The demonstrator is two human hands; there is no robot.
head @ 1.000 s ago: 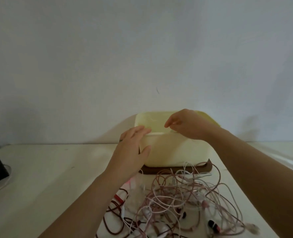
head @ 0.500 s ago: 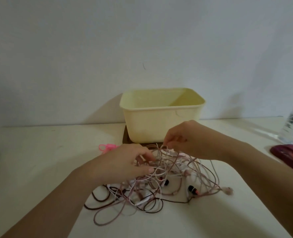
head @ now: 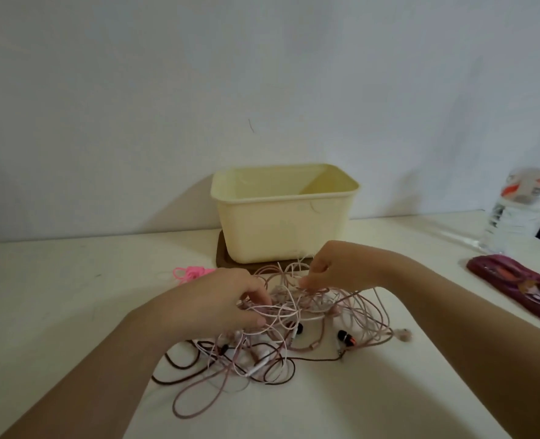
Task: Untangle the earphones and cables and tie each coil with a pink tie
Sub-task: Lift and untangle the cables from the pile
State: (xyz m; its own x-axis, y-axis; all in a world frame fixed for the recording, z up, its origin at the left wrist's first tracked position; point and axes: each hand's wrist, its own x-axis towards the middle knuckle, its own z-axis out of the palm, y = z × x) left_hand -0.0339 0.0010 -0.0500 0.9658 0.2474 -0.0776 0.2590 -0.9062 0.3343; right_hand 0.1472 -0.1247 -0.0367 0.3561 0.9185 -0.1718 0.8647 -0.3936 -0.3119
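Note:
A tangle of earphones and cables (head: 281,340) in pink, white and dark brown lies on the white table in front of a pale yellow tub. My left hand (head: 218,299) sits on the left side of the pile, its fingers curled into the pink and white strands. My right hand (head: 341,264) is at the far top of the pile and pinches a few thin pink strands. A small heap of bright pink ties (head: 191,273) lies on the table just left of my left hand.
The pale yellow tub (head: 281,231) stands on a dark brown lid (head: 222,258) against the wall. A clear water bottle (head: 525,198) is at the right edge. A dark red printed case (head: 522,286) lies flat near the right.
A second ago both hands were on the tub's rim. They came down onto the cable pile, and in the last half second they have hardly moved.

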